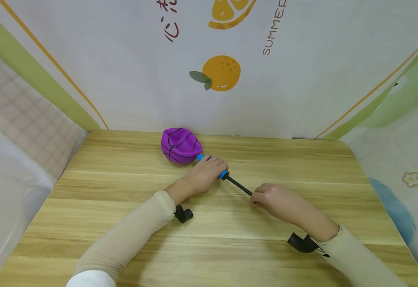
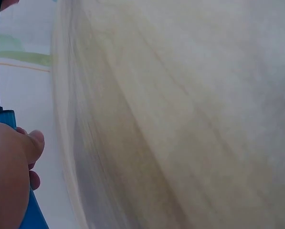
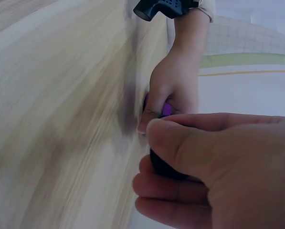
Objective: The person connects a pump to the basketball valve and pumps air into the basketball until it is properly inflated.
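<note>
A purple ball point(image 1: 180, 148) with black lines, its top caved in, lies toward the back of the table. Against its right side is the end of a blue hand pump point(image 1: 224, 174); whether a needle enters the ball cannot be seen. My left hand point(image 1: 207, 173) grips the pump's blue barrel point(image 2: 33, 214), fingers wrapped over it. From the barrel a black rod point(image 1: 239, 185) runs out toward my right hand point(image 1: 278, 202). The right wrist view shows my right thumb and fingers curled around the pump's black handle point(image 3: 165, 167), which they mostly hide.
Both hands work above a wood-grain table point(image 1: 223, 255). A white printed cloth point(image 1: 137, 79) hangs behind its back edge, and more cloth lines both sides. Black wrist cameras point(image 1: 184, 214) jut from the sleeves.
</note>
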`<action>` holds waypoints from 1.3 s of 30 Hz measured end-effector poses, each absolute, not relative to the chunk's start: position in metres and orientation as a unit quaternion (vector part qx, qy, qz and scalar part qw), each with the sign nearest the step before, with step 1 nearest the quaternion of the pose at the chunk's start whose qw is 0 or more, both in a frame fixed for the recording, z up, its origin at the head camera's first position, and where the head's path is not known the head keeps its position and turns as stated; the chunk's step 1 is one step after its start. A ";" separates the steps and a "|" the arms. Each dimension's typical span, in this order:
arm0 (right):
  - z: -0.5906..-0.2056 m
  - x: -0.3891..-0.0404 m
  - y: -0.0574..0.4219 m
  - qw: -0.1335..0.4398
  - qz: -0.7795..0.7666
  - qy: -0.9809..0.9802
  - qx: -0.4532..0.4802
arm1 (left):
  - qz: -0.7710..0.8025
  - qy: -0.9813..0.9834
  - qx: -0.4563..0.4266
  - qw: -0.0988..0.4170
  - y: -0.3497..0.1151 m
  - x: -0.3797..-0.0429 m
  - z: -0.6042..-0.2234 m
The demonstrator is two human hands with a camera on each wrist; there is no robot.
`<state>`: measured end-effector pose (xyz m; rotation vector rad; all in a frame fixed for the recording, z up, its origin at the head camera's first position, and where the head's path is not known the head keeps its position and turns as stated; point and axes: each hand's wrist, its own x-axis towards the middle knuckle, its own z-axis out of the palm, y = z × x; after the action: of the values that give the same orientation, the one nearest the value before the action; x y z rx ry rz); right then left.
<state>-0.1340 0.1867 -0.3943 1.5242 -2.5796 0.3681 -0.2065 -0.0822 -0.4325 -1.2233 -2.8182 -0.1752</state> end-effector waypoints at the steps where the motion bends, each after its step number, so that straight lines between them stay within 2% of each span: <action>1: -0.393 -0.133 0.188 0.063 0.126 -0.851 0.506 | -0.056 -0.916 -0.396 0.034 -0.082 -0.207 -0.433; 11: -0.394 -0.139 0.184 0.089 0.114 -0.841 0.521 | -0.050 -0.922 -0.382 0.036 -0.075 -0.205 -0.430; 22: -0.408 -0.174 0.142 0.082 0.081 -0.837 0.536 | -0.024 -0.921 -0.382 0.069 -0.075 -0.201 -0.435; 26: -0.409 -0.181 0.134 0.071 0.080 -0.844 0.525 | -0.033 -0.919 -0.387 0.066 -0.076 -0.202 -0.435; 30: -0.409 -0.183 0.131 0.070 0.082 -0.848 0.519 | -0.041 -0.918 -0.390 0.058 -0.078 -0.204 -0.434; 39: -0.404 -0.169 0.146 0.112 0.066 -0.836 0.533 | -0.052 -0.915 -0.397 0.043 -0.084 -0.208 -0.430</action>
<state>-0.1691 0.1459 -0.4040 1.5649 -2.4547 0.1941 -0.2077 -0.0840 -0.4303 -1.2131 -2.7997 -0.1586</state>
